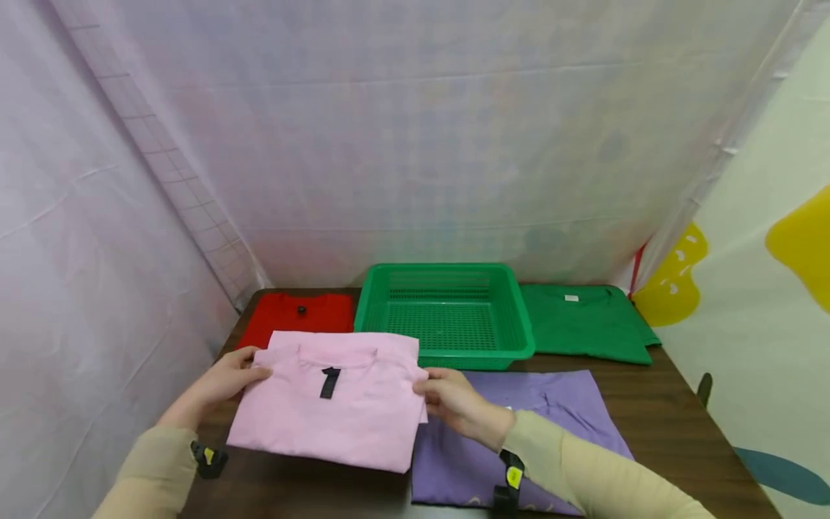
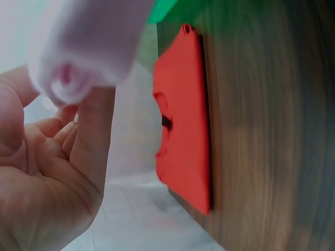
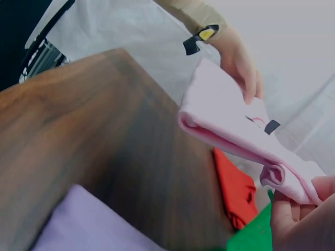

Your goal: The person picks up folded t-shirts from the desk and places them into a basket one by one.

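Note:
A folded pink T-shirt (image 1: pixel 324 425) with a black neck label hangs above the table, held at both sides. My left hand (image 1: pixel 223 378) pinches its left edge, thumb on top and fingers underneath. On the opposite edge my right hand (image 1: pixel 457 407) grips the cloth the same way. The right wrist view shows the pink shirt (image 3: pixel 225 112) edge-on, its layers folded over and raised off the wood. Behind it lies a folded red T-shirt (image 1: pixel 311 311), partly covered in the head view. Under my right forearm is a folded purple T-shirt (image 1: pixel 551 396).
A green plastic basket (image 1: pixel 524 339) with slotted sides stands at the table's back middle, with no clothing inside. Right of it lies a folded green T-shirt (image 1: pixel 577 328). Pale curtains (image 1: pixel 454 144) rise behind and left of the brown wooden table (image 1: pixel 674 432).

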A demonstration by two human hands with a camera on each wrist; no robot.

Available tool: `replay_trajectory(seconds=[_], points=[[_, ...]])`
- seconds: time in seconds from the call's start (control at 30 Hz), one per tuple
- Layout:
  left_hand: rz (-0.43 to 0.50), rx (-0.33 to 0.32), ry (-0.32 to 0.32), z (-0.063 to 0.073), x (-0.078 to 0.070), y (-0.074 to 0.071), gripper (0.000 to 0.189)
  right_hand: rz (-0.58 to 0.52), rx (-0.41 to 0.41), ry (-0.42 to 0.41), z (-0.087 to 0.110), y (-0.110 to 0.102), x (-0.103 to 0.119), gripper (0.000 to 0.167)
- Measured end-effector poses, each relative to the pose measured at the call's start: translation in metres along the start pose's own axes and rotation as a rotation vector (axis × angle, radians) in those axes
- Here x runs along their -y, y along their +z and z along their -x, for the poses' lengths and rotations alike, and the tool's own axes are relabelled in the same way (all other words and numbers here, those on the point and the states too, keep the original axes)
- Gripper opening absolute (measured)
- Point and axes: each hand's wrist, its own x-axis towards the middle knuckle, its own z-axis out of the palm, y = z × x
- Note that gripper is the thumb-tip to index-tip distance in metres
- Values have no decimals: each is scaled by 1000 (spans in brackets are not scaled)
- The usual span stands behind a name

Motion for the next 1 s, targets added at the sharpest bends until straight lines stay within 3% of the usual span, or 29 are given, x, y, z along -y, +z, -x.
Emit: replay_trajectory(seconds=[0.23, 0.53, 0.77, 1.0], points=[[-50, -39, -36, -15, -11, 13, 50, 27, -56, -13, -5, -19, 10, 37], [23, -24, 28, -39, -22, 30, 46, 41, -124, -17, -7, -43, 25, 38], [-16, -38, 79, -54, -30, 40, 47, 32, -124, -32, -6, -57, 39, 41], [12, -21, 69, -66, -40, 47, 50, 48, -149, -44, -6, -70, 48, 42]])
